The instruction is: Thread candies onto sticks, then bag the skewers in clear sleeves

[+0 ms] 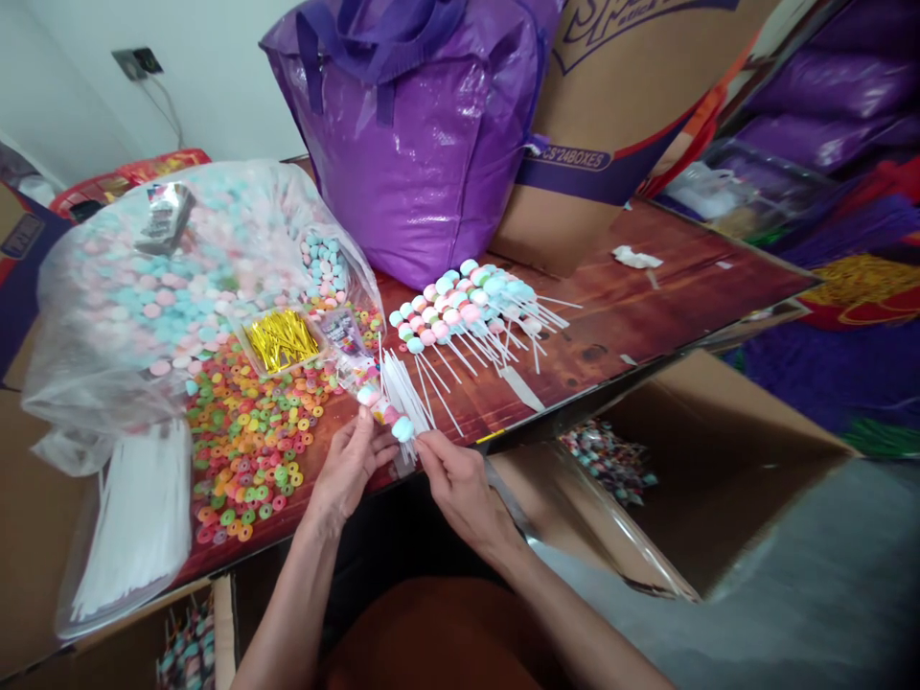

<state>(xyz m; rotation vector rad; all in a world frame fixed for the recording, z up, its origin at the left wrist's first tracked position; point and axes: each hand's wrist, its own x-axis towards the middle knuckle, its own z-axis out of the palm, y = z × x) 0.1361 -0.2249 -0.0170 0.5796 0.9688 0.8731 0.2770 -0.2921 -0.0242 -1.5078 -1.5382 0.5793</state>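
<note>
A marshmallow skewer (pixel 402 429) in pink, white and pale blue lies slanted between my hands, its far part inside a clear printed wrapper (pixel 348 362). My left hand (pixel 351 462) supports it from the left, thumb against the wrapper and fingers curled beneath. With thumb and forefinger, my right hand (pixel 460 479) pinches the skewer's near end, just below the last blue marshmallow. Loose white sticks (pixel 403 385) lie right behind it. Further right is a pile of marshmallow skewers (pixel 471 305), sticks pointing toward me.
A clear bag of marshmallows (pixel 154 307), gummy rings (pixel 251 431), a tub of gold twist ties (pixel 282 341) and a pack of white sticks (pixel 136 517) cover the left. Behind stands a purple bag (pixel 424 163). An open carton (pixel 719 460) sits below the table's right edge.
</note>
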